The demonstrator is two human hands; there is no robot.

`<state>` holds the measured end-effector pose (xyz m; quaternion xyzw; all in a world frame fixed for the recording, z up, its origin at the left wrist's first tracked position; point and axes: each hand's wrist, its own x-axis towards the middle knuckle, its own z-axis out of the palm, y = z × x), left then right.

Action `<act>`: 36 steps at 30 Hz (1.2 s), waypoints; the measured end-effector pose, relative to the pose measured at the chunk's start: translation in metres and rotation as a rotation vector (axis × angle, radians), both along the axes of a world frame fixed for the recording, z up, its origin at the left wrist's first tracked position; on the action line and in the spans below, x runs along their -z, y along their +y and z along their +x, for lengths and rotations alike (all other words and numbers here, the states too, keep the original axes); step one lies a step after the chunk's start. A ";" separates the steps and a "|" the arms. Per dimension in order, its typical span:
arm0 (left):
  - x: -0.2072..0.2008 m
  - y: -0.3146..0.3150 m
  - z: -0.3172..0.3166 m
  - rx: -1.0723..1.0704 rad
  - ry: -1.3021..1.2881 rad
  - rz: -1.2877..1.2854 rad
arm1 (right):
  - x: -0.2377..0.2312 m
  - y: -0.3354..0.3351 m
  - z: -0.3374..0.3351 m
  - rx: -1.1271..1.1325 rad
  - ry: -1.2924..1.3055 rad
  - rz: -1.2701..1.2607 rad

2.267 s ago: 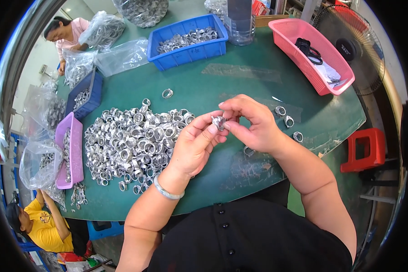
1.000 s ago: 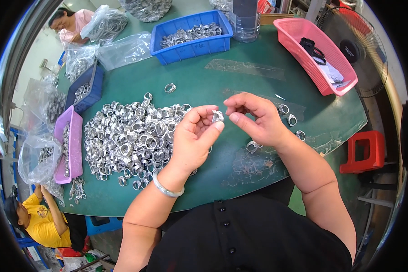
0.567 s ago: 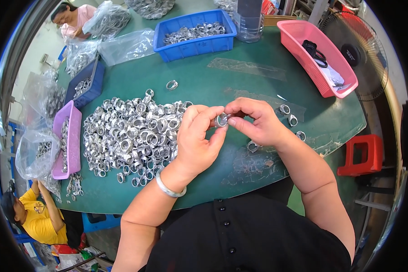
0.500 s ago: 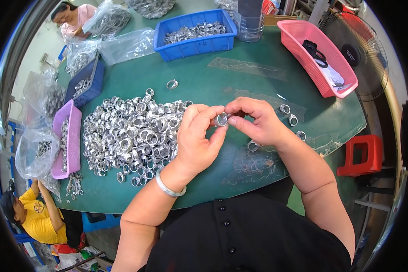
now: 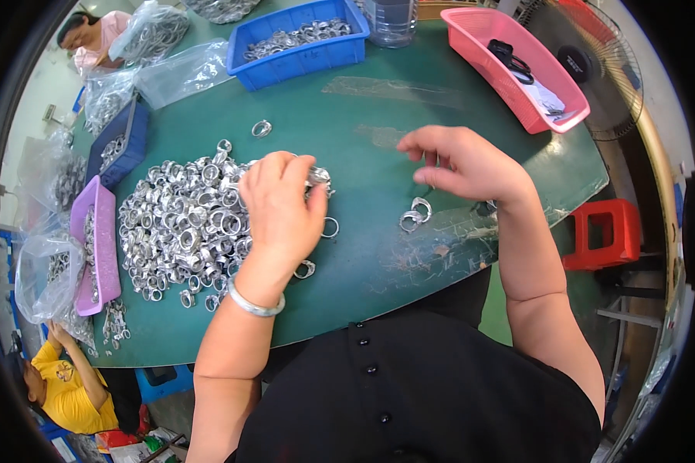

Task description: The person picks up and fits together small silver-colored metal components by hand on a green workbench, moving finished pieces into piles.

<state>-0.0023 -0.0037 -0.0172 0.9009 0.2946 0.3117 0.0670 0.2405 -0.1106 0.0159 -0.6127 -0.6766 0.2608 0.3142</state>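
Head view: both hands are now apart, whereas shortly before they met over one ring. The left hand [image 5: 279, 204] covers the right side of the ring pile [image 5: 181, 220]; whether its curled fingers grip anything cannot be told. The right hand [image 5: 471, 166] is empty, its fingers loosely bent and spread over the right part of the surface [image 5: 340, 285]. Beneath it, toward the near edge, a pair of rings [image 5: 415, 215] lies touching; earlier a single ring showed there. The rings are bright silvery metal, open round bands with raised, irregular heads. The green surface is smooth but scuffed near its right corner; a blue plastic bin [image 5: 301, 66] of rings stands at the far edge.
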 end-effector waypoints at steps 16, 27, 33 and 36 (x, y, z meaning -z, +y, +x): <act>0.002 0.005 -0.006 -0.039 -0.015 0.141 | 0.030 -0.026 -0.027 -0.141 -0.298 -0.037; -0.003 -0.014 -0.001 0.505 -0.236 -0.328 | 0.002 0.009 -0.046 -0.193 0.031 0.142; -0.002 -0.008 -0.002 0.511 -0.333 -0.298 | 0.002 0.019 -0.052 -0.217 0.032 0.220; -0.001 -0.008 -0.001 0.501 -0.345 -0.314 | 0.010 0.019 -0.053 -0.195 0.077 0.264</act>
